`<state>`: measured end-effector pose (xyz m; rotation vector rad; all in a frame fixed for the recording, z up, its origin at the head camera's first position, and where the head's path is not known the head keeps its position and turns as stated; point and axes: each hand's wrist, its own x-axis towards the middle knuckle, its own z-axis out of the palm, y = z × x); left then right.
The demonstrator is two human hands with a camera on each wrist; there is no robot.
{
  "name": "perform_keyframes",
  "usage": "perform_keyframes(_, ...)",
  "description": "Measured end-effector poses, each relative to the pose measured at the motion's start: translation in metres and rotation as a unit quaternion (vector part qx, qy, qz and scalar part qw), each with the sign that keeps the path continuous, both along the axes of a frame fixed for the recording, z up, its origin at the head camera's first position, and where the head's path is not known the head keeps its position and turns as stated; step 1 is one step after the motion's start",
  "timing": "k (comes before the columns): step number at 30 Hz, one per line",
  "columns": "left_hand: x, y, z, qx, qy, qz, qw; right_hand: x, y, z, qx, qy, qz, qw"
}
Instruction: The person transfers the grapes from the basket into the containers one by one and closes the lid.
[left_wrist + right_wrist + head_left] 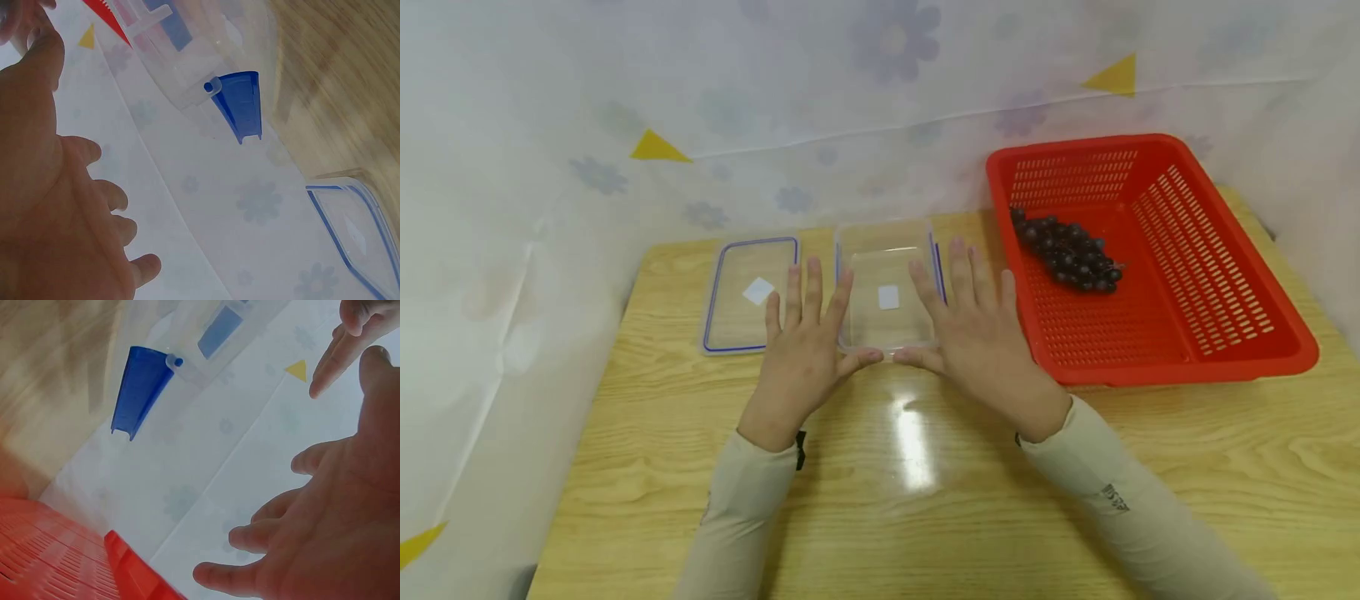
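Both hands hover palm down with fingers spread, thumbs nearly meeting in the head view. The left hand (pixel 803 350) is over the gap between a clear lid (pixel 730 321) with a blue seal and a clear plastic container (pixel 887 333). My right hand (pixel 981 346) is between that container and a red basket (pixel 1165 371), holding nothing. A bunch of dark grapes (pixel 1071 254) lies in the basket's left part. Blue side latches (pixel 244 103) hang from the container in the left wrist view; another blue latch (pixel 140 387) shows in the right wrist view.
The wooden table (pixel 850 533) backs onto a flowered white sheet (pixel 820 75) with yellow triangles (pixel 658 147). White square labels sit on the lid and in the container. The basket's tall slotted walls border the right side.
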<state>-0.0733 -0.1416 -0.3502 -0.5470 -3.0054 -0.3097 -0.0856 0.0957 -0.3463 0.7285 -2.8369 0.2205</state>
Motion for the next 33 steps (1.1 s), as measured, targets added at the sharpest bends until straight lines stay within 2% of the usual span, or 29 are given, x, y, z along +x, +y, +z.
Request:
perform_keyframes(3, -0.001, 0.0, -0.001, 0.002, 0.003, -0.008, 1.0, -0.001, 0.001, 0.003, 0.007, -0.012, -0.01, 1.0)
perform_keyframes(8, -0.006, -0.001, -0.001, 0.021, -0.015, -0.018, 0.9995, -0.004, 0.006, 0.012, 0.008, -0.064, -0.035, 0.997)
perform_keyframes(13, -0.012, -0.001, 0.0, 0.055, -0.035, -0.041, 0.997, -0.004, 0.016, 0.023, 0.016, -0.112, -0.052, 0.992)
perform_keyframes(18, -0.021, -0.002, -0.004, 0.07, -0.06, -0.055, 0.9942, -0.001, 0.03, 0.035, 0.015, -0.131, -0.058, 0.99)
perform_keyframes(22, -0.032, -0.003, -0.01, 0.085, -0.095, -0.051, 0.9906, -0.004, 0.045, 0.05, 0.01, -0.13, -0.041, 0.991)
perform_keyframes(28, -0.046, -0.003, -0.02, 0.114, -0.163, -0.037, 0.9793, -0.017, 0.069, 0.075, 0.016, -0.15, -0.027, 0.988)
perform_keyframes(33, -0.052, -0.002, -0.026, 0.112, -0.19, -0.019, 0.9753, -0.043, 0.089, 0.083, -0.001, -0.183, -0.006, 0.983)
